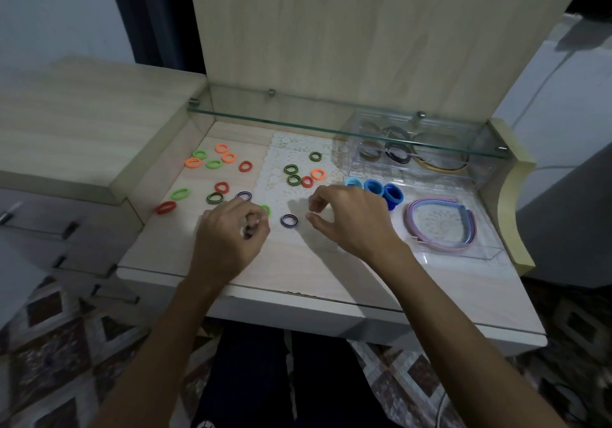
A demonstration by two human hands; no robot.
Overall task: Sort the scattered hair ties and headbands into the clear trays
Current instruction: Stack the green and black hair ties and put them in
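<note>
Several hair ties in orange, green, red and striped colours lie scattered over the tabletop (298,272). My left hand (228,238) is curled over the table and pinches a dark hair tie between its fingertips. Just right of it lies a purple striped tie (289,220). My right hand (347,219) hovers beside that tie with thumb and fingers bent, holding nothing that I can see. A clear tray (463,255) at the right holds blue ties (381,190) and pastel headbands (440,225). A second clear tray (364,162) behind it holds dark ties and headbands.
A glass shelf (298,122) juts out above the back of the table, over the rear tray. A white lace mat (281,162) lies under some ties. A raised cabinet top (82,119) stands at the left. The table's front edge (331,298) is near my wrists.
</note>
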